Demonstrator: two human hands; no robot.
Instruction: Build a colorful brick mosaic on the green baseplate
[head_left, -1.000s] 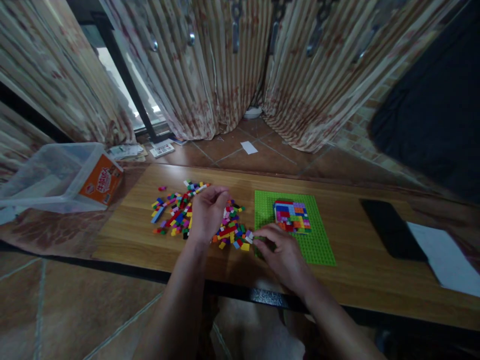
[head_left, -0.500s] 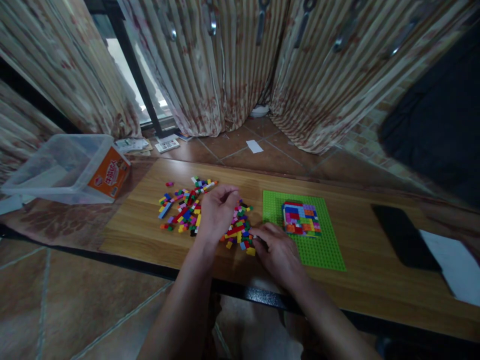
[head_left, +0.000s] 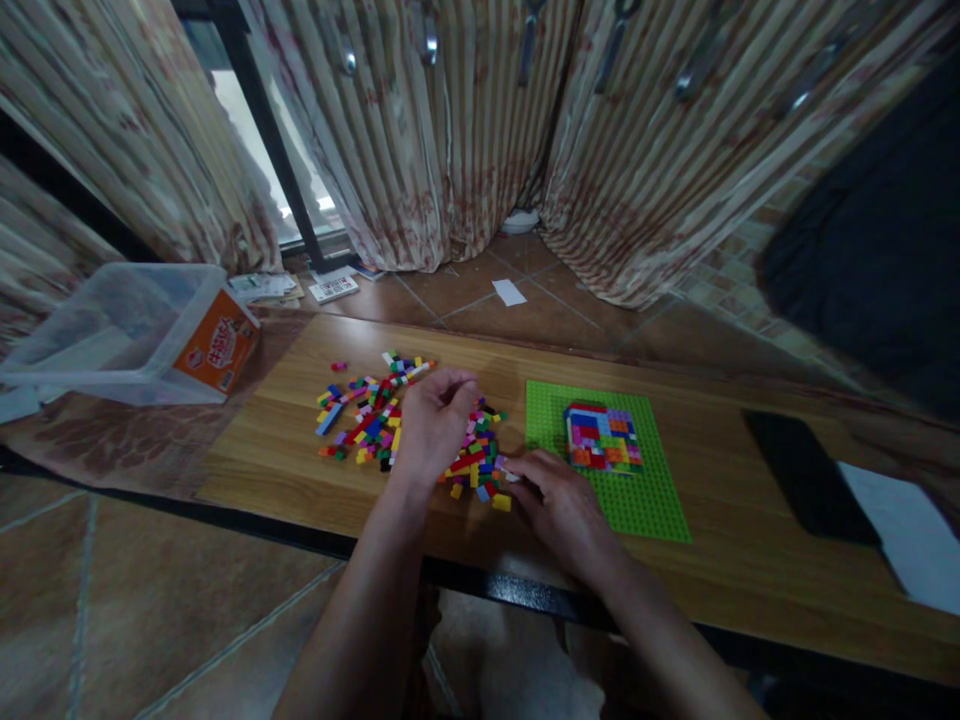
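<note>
Loose toy building bricks (head_left: 366,425) in many colours lie in a pile on the wooden tabletop. My left hand (head_left: 435,420) hovers over the pile with fingers curled and thumb pressed in; whatever they hold is hidden. At the pile's right edge, my right hand (head_left: 562,505) pinches a small pale brick (head_left: 510,476) between thumb and forefinger. Just beyond that hand is a green studded baseplate (head_left: 652,490). A low, squarish build of multicoloured bricks (head_left: 600,438) stands on it, with green showing in places among the top pieces.
A clear plastic bin (head_left: 112,385) with an orange label stands left of the wooden board (head_left: 259,440). On the right lie a dark flat tablet-like object (head_left: 810,475) and white paper (head_left: 907,530). Striped curtains (head_left: 450,150) hang behind, and a dark cloth shape (head_left: 877,220) fills the upper right.
My right hand has shifted slightly, and the pale brick at its fingertips shows more clearly. My left hand stays almost in place.
</note>
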